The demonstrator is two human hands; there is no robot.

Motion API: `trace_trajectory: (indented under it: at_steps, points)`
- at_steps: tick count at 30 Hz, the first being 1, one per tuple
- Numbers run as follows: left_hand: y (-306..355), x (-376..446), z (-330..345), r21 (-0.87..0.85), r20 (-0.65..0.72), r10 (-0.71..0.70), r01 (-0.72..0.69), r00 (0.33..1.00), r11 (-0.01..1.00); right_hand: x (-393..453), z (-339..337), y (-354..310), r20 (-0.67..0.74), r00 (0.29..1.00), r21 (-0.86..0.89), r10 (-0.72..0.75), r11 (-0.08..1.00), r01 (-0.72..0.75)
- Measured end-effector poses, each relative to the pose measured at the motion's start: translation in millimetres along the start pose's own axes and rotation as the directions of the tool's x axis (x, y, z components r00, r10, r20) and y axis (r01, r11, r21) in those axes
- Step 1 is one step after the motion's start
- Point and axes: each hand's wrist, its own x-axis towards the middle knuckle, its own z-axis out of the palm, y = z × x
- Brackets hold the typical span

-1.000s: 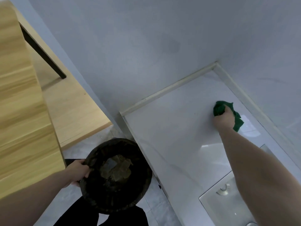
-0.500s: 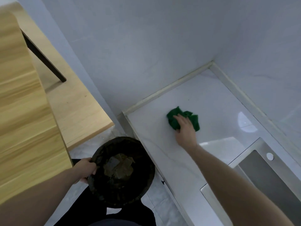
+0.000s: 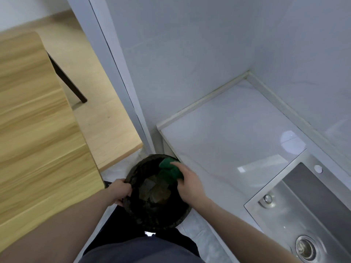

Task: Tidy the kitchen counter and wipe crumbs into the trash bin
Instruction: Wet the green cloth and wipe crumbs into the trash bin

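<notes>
While the left hand (image 3: 118, 190) grips the trash bin (image 3: 155, 215) by its left rim, the right hand (image 3: 187, 182) clutches the bunched green cloth (image 3: 169, 170), which runs far-left to near-right under its fingers, over the bin's far-right rim beside the tabletop (image 3: 228, 141) edge.

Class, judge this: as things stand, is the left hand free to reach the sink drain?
Probably not: the left hand grips the bin rim, and the right arm crosses toward the drain.
</notes>
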Motion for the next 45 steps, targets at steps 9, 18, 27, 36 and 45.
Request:
trace_trajectory:
  at_steps: [9, 18, 27, 36, 45]
  points:
    - [-10, 3, 4, -0.049, 0.004, 0.015, -0.015, 1.0, 0.999, 35, -142, 49, -0.435, 0.889, 0.074, 0.145, 0.989, -0.124]
    - [-17, 17, 4, -0.048, 0.002, -0.009, 0.009, 1.0, 0.999, 40, -127, 112, -0.176, 0.889, -0.187, 0.422, 0.873, -0.451]
    - [-12, 18, 1, -0.031, 0.01, -0.019, 0.019, 1.0, 0.999, 28, -85, 97, -0.216, 0.915, -0.18, 0.341, 0.907, -0.38]
    - [-12, 12, 4, -0.039, 0.004, -0.006, 0.006, 1.0, 0.999, -9, 2, 44, -0.016, 0.998, -0.27, 0.059, 0.961, -0.061]
    - [-16, 7, 7, -0.032, -0.007, 0.009, -0.009, 1.0, 0.999, -29, 8, 6, 0.009, 1.0, 0.07, -0.029, 0.997, 0.028]
